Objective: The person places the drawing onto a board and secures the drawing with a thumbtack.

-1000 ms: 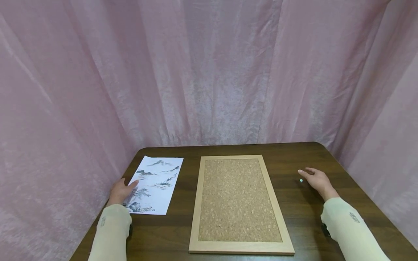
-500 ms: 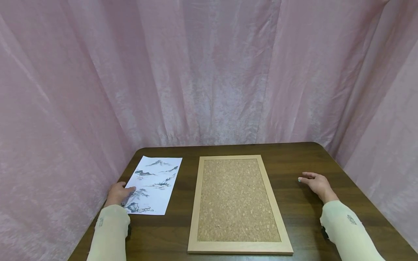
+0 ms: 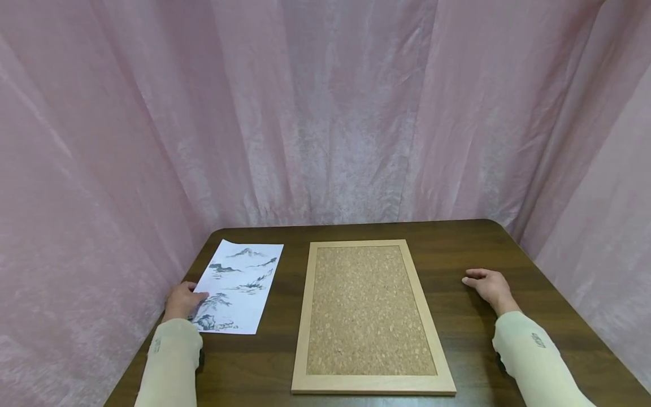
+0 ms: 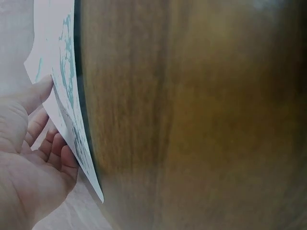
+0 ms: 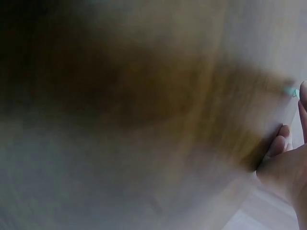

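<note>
My left hand [image 3: 182, 300] holds the left edge of a white paper sheet [image 3: 244, 288] printed with an ink landscape. In the left wrist view, the thumb [image 4: 44, 88] lies over the printed face and the other fingers curl behind the edge. At the right of the table, my right hand [image 3: 490, 288] is low over the wood, with thumb and forefinger close together. A small mint-green piece like a pushpin [image 5: 289, 91] shows at those fingertips in the right wrist view; in the head view the fingers hide it.
A cork board [image 3: 370, 311] with a pale wooden frame lies flat between the hands on the dark wooden table [image 3: 447, 249]. Pink curtains [image 3: 351, 113] hang behind the table and along both sides.
My right hand has come down onto the small mint-green piece, which was visible beside the fingers and is now covered. My left hand has slid slightly back along the paper sheet's edge.
</note>
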A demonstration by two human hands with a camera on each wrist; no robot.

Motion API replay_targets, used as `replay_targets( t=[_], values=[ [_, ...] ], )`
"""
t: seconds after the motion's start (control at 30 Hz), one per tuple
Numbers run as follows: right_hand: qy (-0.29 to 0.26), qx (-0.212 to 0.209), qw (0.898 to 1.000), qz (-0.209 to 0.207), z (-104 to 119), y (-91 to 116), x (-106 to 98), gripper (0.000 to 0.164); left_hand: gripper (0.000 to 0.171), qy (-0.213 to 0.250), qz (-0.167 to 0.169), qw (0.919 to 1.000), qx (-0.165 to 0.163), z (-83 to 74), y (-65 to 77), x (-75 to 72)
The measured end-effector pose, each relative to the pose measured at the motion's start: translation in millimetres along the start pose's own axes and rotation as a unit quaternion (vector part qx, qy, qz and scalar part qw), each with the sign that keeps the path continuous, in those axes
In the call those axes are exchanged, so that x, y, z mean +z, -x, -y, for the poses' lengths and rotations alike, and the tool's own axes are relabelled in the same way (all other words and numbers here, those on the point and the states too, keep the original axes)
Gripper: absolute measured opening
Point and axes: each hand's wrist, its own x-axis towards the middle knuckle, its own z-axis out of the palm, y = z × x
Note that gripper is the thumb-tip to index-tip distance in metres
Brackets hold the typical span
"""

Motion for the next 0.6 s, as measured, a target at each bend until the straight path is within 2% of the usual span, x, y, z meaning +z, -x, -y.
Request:
replay_targets(
  t=[0.43, 0.6],
  values=[
    [0.049, 0.001, 0.998, -0.033, -2.6, -2.1, 4.6, 0.031, 0.046, -0.001, 0.000, 1.0000, 0.003, -0.1, -3.7, -3.5],
    [0.051, -0.001, 0.998, -0.031, -2.7, -2.0, 3.9, 0.030, 0.038, -0.011, 0.001, 0.9997, 0.020, -1.7, -1.3, -7.5]
  ],
)
